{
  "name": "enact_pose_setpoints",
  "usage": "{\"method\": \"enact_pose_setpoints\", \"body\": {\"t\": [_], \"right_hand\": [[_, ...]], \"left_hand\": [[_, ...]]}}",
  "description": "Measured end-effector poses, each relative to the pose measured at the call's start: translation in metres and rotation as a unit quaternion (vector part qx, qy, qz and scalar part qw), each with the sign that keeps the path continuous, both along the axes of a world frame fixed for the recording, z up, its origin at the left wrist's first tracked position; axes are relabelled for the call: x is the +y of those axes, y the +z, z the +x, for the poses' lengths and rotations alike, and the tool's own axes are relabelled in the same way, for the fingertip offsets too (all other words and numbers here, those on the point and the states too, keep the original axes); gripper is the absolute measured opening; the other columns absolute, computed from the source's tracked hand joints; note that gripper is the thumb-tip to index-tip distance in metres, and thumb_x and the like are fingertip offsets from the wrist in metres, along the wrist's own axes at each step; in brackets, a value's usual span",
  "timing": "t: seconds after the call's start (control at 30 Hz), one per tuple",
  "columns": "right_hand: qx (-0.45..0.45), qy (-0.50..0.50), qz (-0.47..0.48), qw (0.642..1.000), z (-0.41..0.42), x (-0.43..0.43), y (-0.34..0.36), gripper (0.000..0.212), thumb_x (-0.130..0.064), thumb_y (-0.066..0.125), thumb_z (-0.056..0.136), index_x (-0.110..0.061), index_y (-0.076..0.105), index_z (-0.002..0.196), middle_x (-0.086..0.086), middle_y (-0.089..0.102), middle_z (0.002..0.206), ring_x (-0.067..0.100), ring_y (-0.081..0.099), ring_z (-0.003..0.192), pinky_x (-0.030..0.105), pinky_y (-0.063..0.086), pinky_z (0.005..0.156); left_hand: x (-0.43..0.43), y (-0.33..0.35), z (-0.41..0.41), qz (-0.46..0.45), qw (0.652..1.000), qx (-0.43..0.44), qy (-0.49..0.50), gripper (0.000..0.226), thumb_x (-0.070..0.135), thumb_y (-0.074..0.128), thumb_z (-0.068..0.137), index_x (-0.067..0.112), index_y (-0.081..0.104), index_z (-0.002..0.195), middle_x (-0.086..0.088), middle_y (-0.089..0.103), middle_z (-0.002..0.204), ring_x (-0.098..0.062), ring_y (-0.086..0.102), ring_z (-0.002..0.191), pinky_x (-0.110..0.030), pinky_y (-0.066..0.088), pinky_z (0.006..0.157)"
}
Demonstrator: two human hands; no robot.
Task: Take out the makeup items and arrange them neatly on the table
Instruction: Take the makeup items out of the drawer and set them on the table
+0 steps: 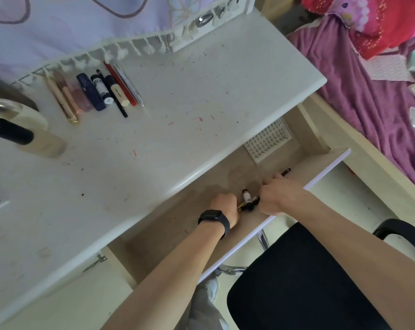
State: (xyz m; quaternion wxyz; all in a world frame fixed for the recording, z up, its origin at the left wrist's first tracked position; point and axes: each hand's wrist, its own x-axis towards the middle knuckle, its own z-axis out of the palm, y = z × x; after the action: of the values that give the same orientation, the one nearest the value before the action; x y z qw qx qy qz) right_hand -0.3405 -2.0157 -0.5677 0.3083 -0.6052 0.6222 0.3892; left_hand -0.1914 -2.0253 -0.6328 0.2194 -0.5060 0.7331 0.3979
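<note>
Well, up and to the left of the open beige wooden drawer (170,222), on the scuffed white table top (201,103), lies a row of slim makeup tubes and pencils (94,91), side by side. Whatever I lift should go at its right end, parallel to the rest. Inside the drawer, near its front edge, my left hand (224,208) is curled round the end of a thin gold-and-black stick (241,206). I judge it best to get a firm hold on everything before lifting, so nothing rolls away across the drawer floor. Just right of that stick, a small white tube with a black cap (247,196), short and stubby, shows between my hands. My right hand (280,198) is closed over a slender black pencil (285,172), whose tip pokes out past my knuckles towards the drawer's right end. I cannot tell what else that fist holds.
</note>
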Motion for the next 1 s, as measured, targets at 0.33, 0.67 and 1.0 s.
{"method": "enact_pose_setpoints", "body": {"t": [0.33, 0.67, 1.0], "right_hand": [[-0.022, 0.004, -0.008, 1.000, 0.009, -0.006, -0.009, 0.016, -0.018, 0.049, 0.097, -0.017, 0.062, 0.106, 0.001, 0.059, 0.099, 0.018, 0.054, 0.091, 0.031, 0.038, 0.074], [-0.130, -0.033, -0.063, 0.989, 0.038, 0.002, -0.014, 0.045, -0.007, 0.052, 0.095, -0.017, 0.045, 0.138, 0.006, 0.061, 0.104, 0.023, 0.063, 0.085, 0.035, 0.055, 0.067], [-0.045, 0.111, -0.090, 0.989, 0.103, 0.022, -0.025, 0.021, -0.010, 0.050, 0.101, -0.012, 0.065, 0.116, 0.008, 0.063, 0.119, 0.029, 0.061, 0.110, 0.039, 0.053, 0.084]], "left_hand": [[0.003, 0.001, 0.044, 0.080, 0.996, -0.017, 0.017, 0.027, 0.023, 0.058, 0.098, 0.014, 0.048, 0.075, -0.005, 0.056, 0.077, -0.022, 0.053, 0.066, -0.033, 0.045, 0.058], [-0.011, 0.050, 0.116, 0.147, 0.987, -0.069, -0.021, 0.010, 0.005, 0.054, 0.093, 0.004, 0.064, 0.095, -0.019, 0.065, 0.092, -0.027, 0.060, 0.081, -0.031, 0.048, 0.068], [-0.010, 0.106, 0.157, 0.187, 0.981, -0.007, 0.042, 0.022, 0.021, 0.065, 0.096, 0.006, 0.075, 0.108, -0.014, 0.075, 0.101, -0.027, 0.073, 0.094, -0.042, 0.058, 0.089]]}}
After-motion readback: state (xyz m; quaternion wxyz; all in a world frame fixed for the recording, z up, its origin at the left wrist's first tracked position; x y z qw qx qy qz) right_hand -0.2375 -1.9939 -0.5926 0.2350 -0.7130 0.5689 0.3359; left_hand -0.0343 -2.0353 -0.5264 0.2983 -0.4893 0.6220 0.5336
